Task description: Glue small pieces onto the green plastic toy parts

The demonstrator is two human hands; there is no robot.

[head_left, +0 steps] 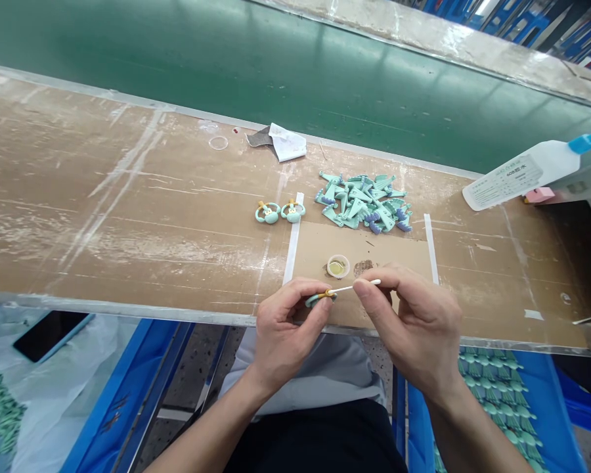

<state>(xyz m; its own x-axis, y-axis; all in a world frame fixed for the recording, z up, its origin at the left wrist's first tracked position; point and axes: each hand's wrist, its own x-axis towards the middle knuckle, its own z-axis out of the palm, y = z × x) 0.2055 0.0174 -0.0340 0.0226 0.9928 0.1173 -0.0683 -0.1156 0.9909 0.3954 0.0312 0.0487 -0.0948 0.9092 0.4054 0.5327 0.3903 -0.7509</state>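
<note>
My left hand (291, 322) pinches a small teal toy figure (314, 300) with an orange-yellow part at its top; my fingers cover much of it. Between the thumb and fingers of my right hand (408, 315) is a cotton swab (345, 288), one tip touching the figure's orange part. Just beyond the hands stands a small round cup (338, 266) of yellowish liquid. Two similar teal ring-shaped figures (267, 212) sit side by side farther back on the left. A pile of teal and purple plastic pieces (362, 200) lies behind the cup.
A white glue bottle (522, 174) with a blue nozzle leans at the right. Crumpled sandpaper (288, 142) lies near the green wall (226, 72). Below the table edge are blue bins, one with a phone (52, 334) on plastic, another with rows of teal parts (497, 394).
</note>
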